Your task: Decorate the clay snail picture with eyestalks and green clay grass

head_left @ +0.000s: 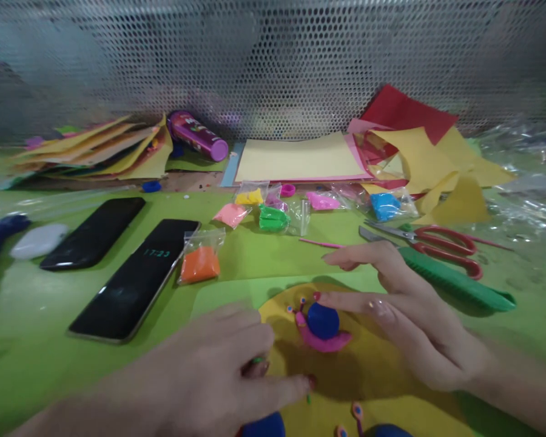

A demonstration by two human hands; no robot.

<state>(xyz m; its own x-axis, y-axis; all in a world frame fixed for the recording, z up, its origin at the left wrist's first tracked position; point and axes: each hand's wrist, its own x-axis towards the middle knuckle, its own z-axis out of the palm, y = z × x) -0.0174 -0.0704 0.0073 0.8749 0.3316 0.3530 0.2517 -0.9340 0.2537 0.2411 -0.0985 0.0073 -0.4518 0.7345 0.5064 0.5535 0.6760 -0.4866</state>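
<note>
Blue-shelled snail [323,332] on a yellow disc [425,413]

I see a phone [134,285] and an orange packet [200,264]. My left hand [218,361] is curled, and I cannot tell whether its fingers pinch anything. The snail lies right of it. My right hand [404,318] has its fingers spread, index tip at the shell's [324,320] edge, near red-handled scissors [413,235].

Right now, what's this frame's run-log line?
left hand: over yellow disc, green bit at fingers | right hand: index at blue snail shell | nearby: scissors
</note>
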